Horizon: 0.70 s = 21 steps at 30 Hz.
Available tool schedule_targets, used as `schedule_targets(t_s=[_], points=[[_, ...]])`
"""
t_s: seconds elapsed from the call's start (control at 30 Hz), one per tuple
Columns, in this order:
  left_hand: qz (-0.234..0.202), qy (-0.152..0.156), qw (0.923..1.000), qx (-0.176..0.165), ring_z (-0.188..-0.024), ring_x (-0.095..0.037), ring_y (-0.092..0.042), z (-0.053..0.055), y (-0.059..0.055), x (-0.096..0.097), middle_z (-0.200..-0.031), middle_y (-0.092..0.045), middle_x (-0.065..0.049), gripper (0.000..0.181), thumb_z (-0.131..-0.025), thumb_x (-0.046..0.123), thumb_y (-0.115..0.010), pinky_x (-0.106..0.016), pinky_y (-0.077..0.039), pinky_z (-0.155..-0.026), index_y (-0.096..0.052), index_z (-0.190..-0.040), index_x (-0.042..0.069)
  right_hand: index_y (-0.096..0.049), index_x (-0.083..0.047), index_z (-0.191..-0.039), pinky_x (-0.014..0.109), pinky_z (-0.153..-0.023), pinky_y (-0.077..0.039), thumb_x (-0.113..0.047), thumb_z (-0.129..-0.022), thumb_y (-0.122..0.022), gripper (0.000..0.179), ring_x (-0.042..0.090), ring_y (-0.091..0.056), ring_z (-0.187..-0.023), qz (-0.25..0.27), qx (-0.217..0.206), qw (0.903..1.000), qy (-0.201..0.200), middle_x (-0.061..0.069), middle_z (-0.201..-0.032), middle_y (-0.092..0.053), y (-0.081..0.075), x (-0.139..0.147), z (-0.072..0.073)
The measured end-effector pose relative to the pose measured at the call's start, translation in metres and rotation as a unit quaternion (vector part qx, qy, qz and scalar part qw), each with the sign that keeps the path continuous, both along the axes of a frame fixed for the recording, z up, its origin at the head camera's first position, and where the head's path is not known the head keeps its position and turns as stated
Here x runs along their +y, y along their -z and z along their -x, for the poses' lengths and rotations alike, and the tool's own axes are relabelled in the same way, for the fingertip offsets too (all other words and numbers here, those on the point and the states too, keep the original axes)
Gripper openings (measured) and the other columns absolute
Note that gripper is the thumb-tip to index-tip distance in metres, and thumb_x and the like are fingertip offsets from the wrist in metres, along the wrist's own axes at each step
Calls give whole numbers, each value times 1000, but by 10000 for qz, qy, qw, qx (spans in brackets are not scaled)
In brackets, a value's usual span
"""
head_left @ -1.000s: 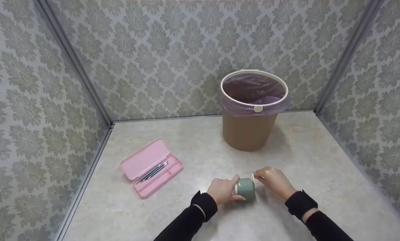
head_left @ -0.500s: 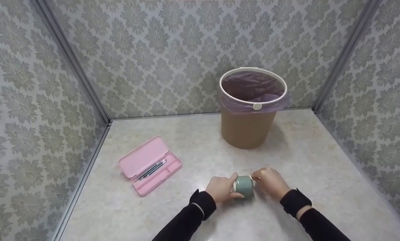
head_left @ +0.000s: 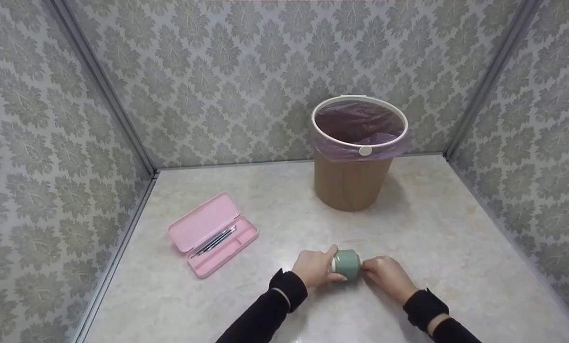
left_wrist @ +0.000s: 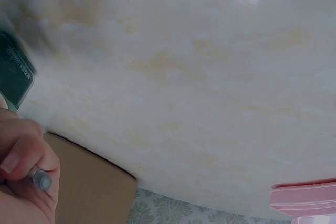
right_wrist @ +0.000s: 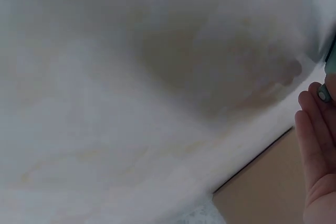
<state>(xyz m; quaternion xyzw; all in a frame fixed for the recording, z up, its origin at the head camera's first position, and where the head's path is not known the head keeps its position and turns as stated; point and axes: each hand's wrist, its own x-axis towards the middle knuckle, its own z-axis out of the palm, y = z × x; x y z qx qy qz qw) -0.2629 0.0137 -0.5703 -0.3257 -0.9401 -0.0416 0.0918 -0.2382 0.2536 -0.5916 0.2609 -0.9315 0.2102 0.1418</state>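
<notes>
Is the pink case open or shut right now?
Open: the head view shows its lid laid back and the compartments of its tray exposed.

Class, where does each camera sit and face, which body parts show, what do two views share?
Head: worn there, facing forward and down; left hand, right hand and sleeves show.
Left wrist: worn there, facing the tabletop; part of that hand shows.
Right wrist: worn there, facing likewise; part of that hand shows.
Both wrist views share the brown bin.
</notes>
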Motion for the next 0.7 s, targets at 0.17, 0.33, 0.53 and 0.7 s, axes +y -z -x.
schedule_targets(t_s=[0.17,0.33,0.53,0.7], points=[[18,2,10000,-58,-56,-14,-66,1,-2,0,-69,-71,3,71,-80,72,-69,-28,-39,-46,-51,-125,20,-80,-15,-87,33,-71,-61,-1,-82,-78,15,15,-76,-77,107,-64,9999,104,0,-85,-80,3,0,-8],[-76,57,10000,-8,-54,-13,-64,2,-1,-2,-67,-69,4,67,-80,72,-69,-27,-39,-45,-49,-118,20,-79,-16,-87,32,-68,-59,-7,-83,-80,9,14,-73,-74,134,308,9994,-12,1,-82,-79,4,0,-15],[-90,77,9999,-24,-54,-12,-63,4,-1,-3,-68,-70,4,66,-81,72,-68,-26,-38,-45,-48,-116,20,-78,-15,-86,29,-65,-58,-8,-83,-81,8,11,-71,-72,117,497,9986,-155,-3,-80,-77,3,1,-18],[-73,58,9999,-70,-54,-12,-62,3,-1,-2,-68,-70,4,67,-80,73,-68,-26,-37,-45,-48,-117,20,-77,-15,-85,29,-65,-58,-8,-85,-79,7,10,-70,-73,83,415,9989,-213,-4,-79,-76,1,2,-20]])
